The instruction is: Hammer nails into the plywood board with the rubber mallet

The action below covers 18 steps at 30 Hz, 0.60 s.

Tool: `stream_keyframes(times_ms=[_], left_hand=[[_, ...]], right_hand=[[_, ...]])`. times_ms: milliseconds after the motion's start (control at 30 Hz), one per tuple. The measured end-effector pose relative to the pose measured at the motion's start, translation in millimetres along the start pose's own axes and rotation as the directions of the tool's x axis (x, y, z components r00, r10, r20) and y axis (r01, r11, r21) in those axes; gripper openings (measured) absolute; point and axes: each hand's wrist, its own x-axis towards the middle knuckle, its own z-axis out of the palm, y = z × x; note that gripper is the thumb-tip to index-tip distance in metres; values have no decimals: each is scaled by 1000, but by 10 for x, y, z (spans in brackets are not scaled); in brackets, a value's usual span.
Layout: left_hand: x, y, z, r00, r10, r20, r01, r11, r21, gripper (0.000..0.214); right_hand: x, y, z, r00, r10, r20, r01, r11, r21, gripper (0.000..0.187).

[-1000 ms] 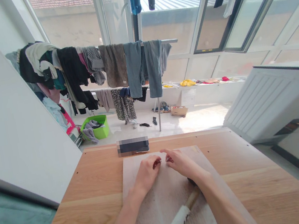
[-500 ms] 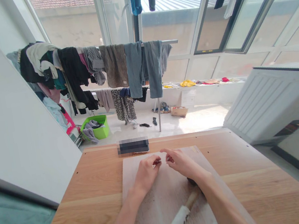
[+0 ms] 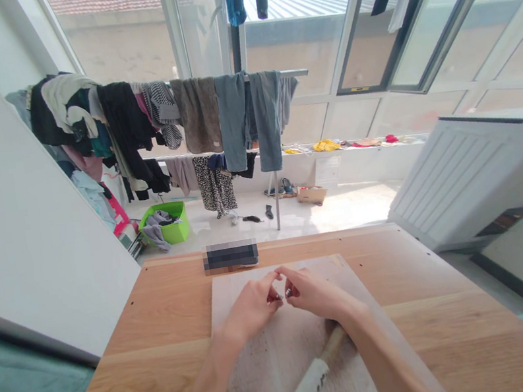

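My left hand (image 3: pixel 252 306) and my right hand (image 3: pixel 314 292) meet fingertip to fingertip over a pale board (image 3: pixel 257 384) on the wooden table (image 3: pixel 164 333). Both hands are curled, pinching a tiny object between them that is too small to name. A hammer with a white-wrapped wooden handle (image 3: pixel 307 385) lies on the board under my right forearm, its head hidden by the wrist. A dark flat object (image 3: pixel 230 255), blurred out, rests at the table's far edge just beyond the board.
Past the table a clothes rack (image 3: pixel 208 114) carries several garments before large windows. A green basket (image 3: pixel 167 222) of laundry sits on the floor at left. A white slatted panel (image 3: pixel 477 166) leans at right, and a white wall (image 3: pixel 19 216) runs along the left.
Both hands have drawn a little nearer to me and closed together, so the fingertips now touch. The hammer and the dark object have stayed put.
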Motion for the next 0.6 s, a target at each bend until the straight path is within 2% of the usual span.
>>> stream_keyframes(times_ms=[200,467,600], left_hand=[[-18,62,-27,1000,24,10,-25,999,21,22],[-34,35,-24,1000,30,1,-30,1000,7,23],[-72,116,-108,997,24,73,-17,996,-92,26]], right_hand=[[22,-111,39,999,-20,30,19,1000,20,40],[-8,-147,10,999,-24,42,21,997,74,42],[-32,-146,-5,998,-12,63,5,995,102,46]])
